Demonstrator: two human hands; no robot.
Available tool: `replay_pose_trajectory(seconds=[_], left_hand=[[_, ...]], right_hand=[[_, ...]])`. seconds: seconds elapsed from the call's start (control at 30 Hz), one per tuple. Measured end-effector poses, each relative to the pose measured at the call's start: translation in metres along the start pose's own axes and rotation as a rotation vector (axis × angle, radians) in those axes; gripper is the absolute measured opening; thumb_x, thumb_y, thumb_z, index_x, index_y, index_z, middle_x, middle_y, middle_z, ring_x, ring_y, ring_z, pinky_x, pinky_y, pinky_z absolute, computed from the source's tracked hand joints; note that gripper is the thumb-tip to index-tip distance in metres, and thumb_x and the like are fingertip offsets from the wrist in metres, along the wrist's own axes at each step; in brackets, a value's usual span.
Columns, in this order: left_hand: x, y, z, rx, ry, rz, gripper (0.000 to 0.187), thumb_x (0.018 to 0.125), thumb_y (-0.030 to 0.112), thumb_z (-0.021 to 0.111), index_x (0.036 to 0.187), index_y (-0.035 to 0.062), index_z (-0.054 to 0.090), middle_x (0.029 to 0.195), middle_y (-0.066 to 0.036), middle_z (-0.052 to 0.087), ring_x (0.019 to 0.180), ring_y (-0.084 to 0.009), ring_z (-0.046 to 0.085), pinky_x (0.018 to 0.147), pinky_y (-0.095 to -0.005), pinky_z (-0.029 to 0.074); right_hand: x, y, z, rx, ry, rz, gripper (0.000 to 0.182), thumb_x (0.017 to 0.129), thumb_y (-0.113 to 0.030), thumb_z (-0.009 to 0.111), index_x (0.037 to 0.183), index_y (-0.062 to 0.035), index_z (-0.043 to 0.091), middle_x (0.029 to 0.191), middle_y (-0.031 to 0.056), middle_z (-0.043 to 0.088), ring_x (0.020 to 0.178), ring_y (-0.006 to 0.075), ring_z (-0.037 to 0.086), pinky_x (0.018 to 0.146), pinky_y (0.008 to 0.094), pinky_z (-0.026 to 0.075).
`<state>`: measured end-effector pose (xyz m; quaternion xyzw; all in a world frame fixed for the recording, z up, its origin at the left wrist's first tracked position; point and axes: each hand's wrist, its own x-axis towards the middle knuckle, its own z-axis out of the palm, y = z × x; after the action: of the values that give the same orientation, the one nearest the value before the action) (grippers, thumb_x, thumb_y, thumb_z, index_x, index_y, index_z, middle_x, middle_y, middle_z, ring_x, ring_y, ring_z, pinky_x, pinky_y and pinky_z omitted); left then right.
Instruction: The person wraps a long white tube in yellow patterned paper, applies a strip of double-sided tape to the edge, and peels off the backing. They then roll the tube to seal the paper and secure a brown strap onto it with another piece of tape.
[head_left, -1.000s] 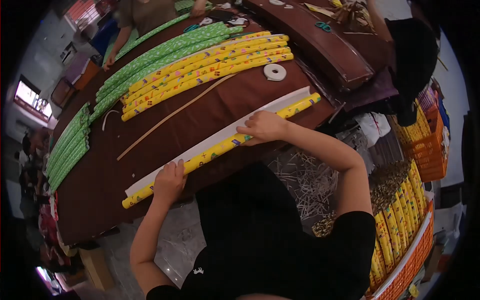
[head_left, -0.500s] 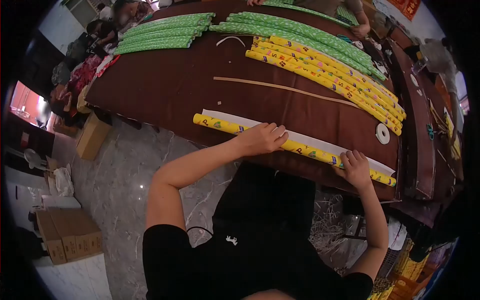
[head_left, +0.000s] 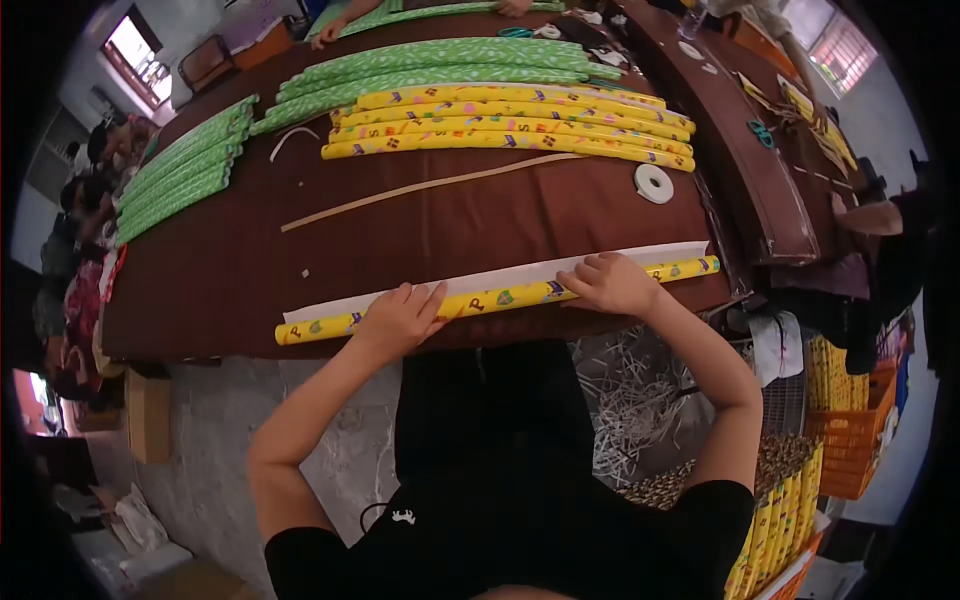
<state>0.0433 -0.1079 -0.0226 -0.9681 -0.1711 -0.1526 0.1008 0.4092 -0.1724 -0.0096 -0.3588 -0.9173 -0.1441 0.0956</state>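
Observation:
A yellow printed roll of wrapping paper (head_left: 500,300) lies along the near table edge, with a loose white paper edge (head_left: 470,280) showing along its far side. My left hand (head_left: 402,318) is closed over the roll left of its middle, fingertips near the white edge. Towards the right end, my right hand (head_left: 612,284) curls over the same roll, its thumb side facing the middle. The undersides of both hands are hidden.
Beyond lie yellow rolls (head_left: 510,128), green rolls (head_left: 430,75), a long tan strip (head_left: 430,187) and a white tape roll (head_left: 654,184). Another person's hand (head_left: 328,34) is at the far side. Shredded strips (head_left: 630,400) and an orange crate (head_left: 850,450) stand to the right.
The head view has turned to the right, so the table appears rotated. My left hand has shifted along the roll towards its left end; my right hand stays near the right part.

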Motion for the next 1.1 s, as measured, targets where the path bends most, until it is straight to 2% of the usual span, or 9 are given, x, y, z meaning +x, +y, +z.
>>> replay_pose_trajectory(seconds=[0.1,0.27,0.33,0.5,0.67,0.8,0.83,0.93,1.1], left_hand=[[0.001,0.015,-0.003,0.041,0.002,-0.194,0.050,0.075,0.028,0.075,0.116,0.0035,0.062,0.094,-0.009,0.057,0.085,-0.0237,0.058,0.073,-0.0342,0.050],[0.007,0.013,-0.005,-0.018,0.103,-0.134,0.045,0.074,0.026,0.075,0.110,0.0017,0.061,0.089,-0.010,0.056,0.083,-0.0256,0.057,0.072,-0.0353,0.048],[0.003,0.011,-0.003,-0.084,-0.023,-0.156,0.044,0.075,0.026,0.075,0.108,0.0016,0.060,0.086,-0.009,0.056,0.080,-0.0254,0.056,0.072,-0.0348,0.047],[0.008,0.004,-0.007,-0.037,-0.038,-0.093,0.040,0.076,0.027,0.073,0.104,0.0026,0.060,0.084,-0.008,0.057,0.078,-0.0231,0.056,0.068,-0.0348,0.047],[0.008,0.002,-0.005,-0.004,-0.012,-0.107,0.028,0.084,0.026,0.064,0.102,0.0050,0.059,0.080,-0.006,0.059,0.073,-0.0211,0.061,0.063,-0.0319,0.048],[0.007,0.000,-0.011,0.072,-0.036,-0.083,0.025,0.083,0.021,0.060,0.102,0.0057,0.057,0.079,-0.006,0.057,0.070,-0.0206,0.061,0.062,-0.0323,0.048],[0.006,0.000,-0.012,0.077,0.024,-0.083,0.025,0.081,0.020,0.060,0.102,0.0059,0.057,0.079,-0.006,0.057,0.069,-0.0204,0.061,0.061,-0.0323,0.048],[0.003,0.002,-0.012,0.071,0.023,-0.105,0.025,0.081,0.020,0.060,0.102,0.0062,0.057,0.079,-0.006,0.057,0.068,-0.0203,0.061,0.061,-0.0319,0.048],[0.002,0.002,-0.012,0.103,0.076,-0.134,0.030,0.081,0.020,0.059,0.108,0.0047,0.058,0.081,-0.007,0.058,0.072,-0.0219,0.062,0.064,-0.0325,0.050]], right_hand=[[-0.006,-0.001,0.002,0.027,-0.019,-0.016,0.040,0.084,-0.039,0.067,0.110,-0.0094,0.058,0.072,0.0012,0.056,0.065,0.0190,0.061,0.056,0.0330,0.050],[-0.009,-0.002,0.003,0.057,-0.011,-0.019,0.039,0.085,-0.037,0.066,0.110,-0.0083,0.058,0.071,0.0020,0.057,0.066,0.0195,0.063,0.055,0.0328,0.051],[-0.007,-0.003,-0.001,0.099,-0.032,-0.031,0.039,0.085,-0.037,0.066,0.110,-0.0082,0.058,0.072,0.0026,0.057,0.066,0.0196,0.063,0.054,0.0326,0.051],[-0.002,-0.001,-0.015,0.065,-0.094,-0.017,0.041,0.083,-0.036,0.067,0.111,-0.0082,0.058,0.073,0.0024,0.056,0.067,0.0197,0.062,0.055,0.0345,0.051],[0.008,-0.007,-0.024,0.142,-0.125,0.089,0.042,0.080,-0.030,0.071,0.112,-0.0082,0.056,0.077,0.0056,0.056,0.070,0.0255,0.062,0.062,0.0379,0.051],[0.018,-0.015,-0.031,0.328,-0.187,0.212,0.043,0.078,-0.030,0.075,0.108,-0.0061,0.055,0.080,0.0089,0.058,0.072,0.0286,0.064,0.063,0.0397,0.051],[0.018,-0.015,-0.029,0.333,-0.177,0.176,0.043,0.078,-0.030,0.075,0.108,-0.0061,0.055,0.080,0.0089,0.058,0.072,0.0286,0.064,0.063,0.0397,0.051],[0.016,-0.016,-0.024,0.294,-0.174,0.208,0.045,0.073,-0.028,0.078,0.104,-0.0050,0.055,0.078,0.0086,0.057,0.071,0.0272,0.063,0.062,0.0395,0.050],[0.003,-0.016,-0.005,-0.083,-0.079,0.167,0.033,0.073,-0.015,0.063,0.102,-0.0018,0.056,0.075,0.0079,0.053,0.068,0.0242,0.058,0.058,0.0376,0.047]])
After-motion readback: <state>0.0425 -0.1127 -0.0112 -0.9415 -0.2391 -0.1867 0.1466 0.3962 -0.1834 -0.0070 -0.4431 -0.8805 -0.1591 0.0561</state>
